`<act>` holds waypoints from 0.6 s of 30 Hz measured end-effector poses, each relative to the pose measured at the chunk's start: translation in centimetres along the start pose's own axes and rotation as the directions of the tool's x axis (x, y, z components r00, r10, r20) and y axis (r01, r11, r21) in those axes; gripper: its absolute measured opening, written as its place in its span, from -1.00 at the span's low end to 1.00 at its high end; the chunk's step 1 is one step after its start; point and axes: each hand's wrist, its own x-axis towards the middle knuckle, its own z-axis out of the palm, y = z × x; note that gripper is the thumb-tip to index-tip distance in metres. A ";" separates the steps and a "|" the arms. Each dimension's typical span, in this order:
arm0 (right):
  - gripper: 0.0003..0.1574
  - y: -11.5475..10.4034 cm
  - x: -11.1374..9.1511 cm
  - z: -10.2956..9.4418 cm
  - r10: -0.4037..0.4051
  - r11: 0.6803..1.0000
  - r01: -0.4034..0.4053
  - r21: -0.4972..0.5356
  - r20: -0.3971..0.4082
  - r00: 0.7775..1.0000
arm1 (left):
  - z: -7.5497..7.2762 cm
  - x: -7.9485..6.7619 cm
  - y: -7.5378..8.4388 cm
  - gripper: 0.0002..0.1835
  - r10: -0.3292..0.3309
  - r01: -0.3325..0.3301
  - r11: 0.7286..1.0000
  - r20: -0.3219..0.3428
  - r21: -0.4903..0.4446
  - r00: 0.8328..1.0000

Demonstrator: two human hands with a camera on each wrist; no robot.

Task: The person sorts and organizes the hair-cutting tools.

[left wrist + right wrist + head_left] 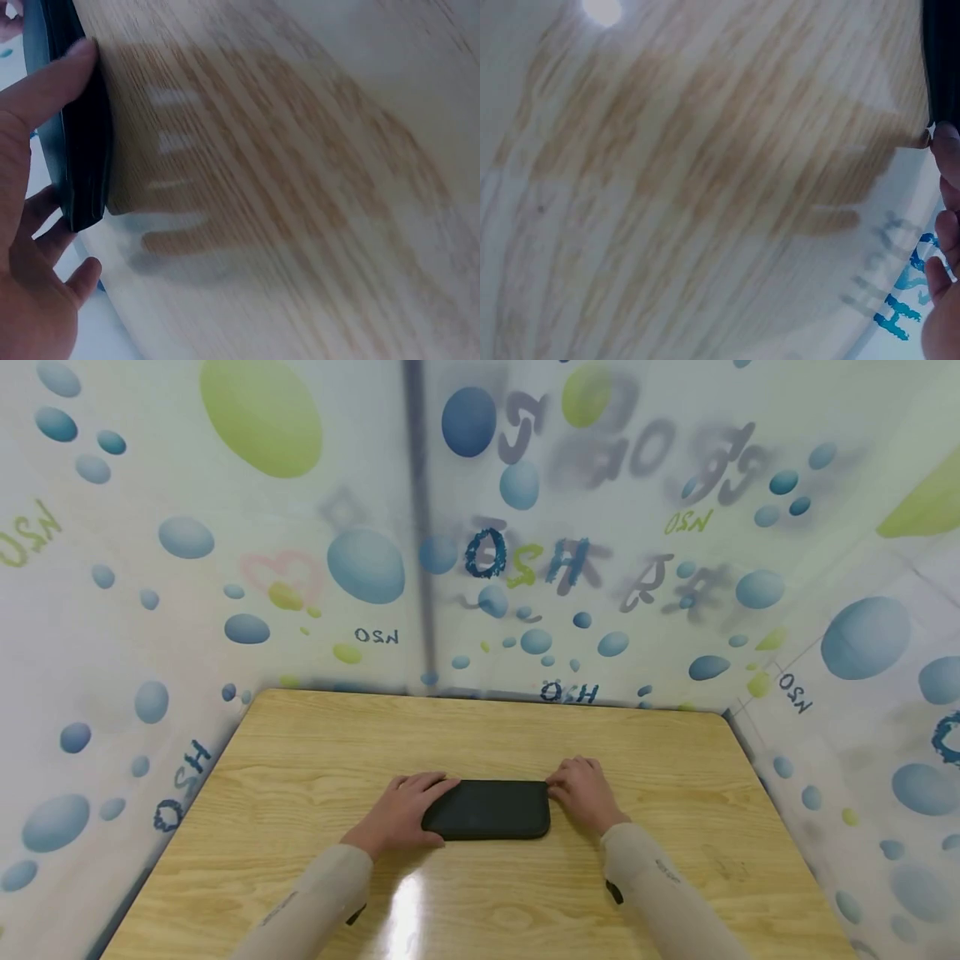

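Observation:
A long, flat black wallet [491, 810] with rounded corners lies lengthwise across the wooden table. My left hand [405, 810] grips its left end, the thumb at the near edge and the fingers over the far side. In the left wrist view the wallet [86, 142] shows a layered edge, with the thumb [56, 86] pressed against it. My right hand [585, 793] pinches at the far right corner with thumb and forefinger. Only a dark strip of the wallet [945, 67] enters the right wrist view, and whatever small part sits between those fingertips is hidden.
The glossy wooden table [300, 727] reflects a bright light near its front. Pale curtains or panels [360, 468] printed with blue and green bubbles and mirrored lettering stand behind the table and at both sides. Light sleeves [315, 893] cover both forearms.

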 end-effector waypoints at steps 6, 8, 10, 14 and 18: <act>-0.94 0.1 0.1 0.4 -0.024 0.999 0.022 -0.049 -0.039 0.999 | 0.2 0.0 0.0 -0.07 -0.010 0.009 1.000 -0.014 -0.025 1.000; -0.95 0.2 0.1 0.5 -0.032 0.997 0.029 -0.071 -0.040 0.999 | 0.1 0.0 0.0 -0.04 -0.017 0.017 0.999 -0.016 -0.035 1.000; -0.95 0.3 0.0 0.5 -0.041 0.996 0.038 -0.079 -0.035 0.999 | 0.0 0.0 0.0 -0.03 -0.025 0.024 0.999 -0.019 -0.045 1.000; -0.94 0.4 -0.1 0.4 -0.060 0.996 0.058 -0.066 -0.025 0.998 | -0.1 -0.1 0.1 -0.04 -0.033 0.032 0.998 -0.015 -0.046 0.999; -0.94 0.5 -0.1 0.3 -0.080 0.994 0.077 -0.078 -0.034 0.996 | -0.1 -0.1 0.2 -0.08 -0.037 0.036 0.998 -0.007 -0.042 0.999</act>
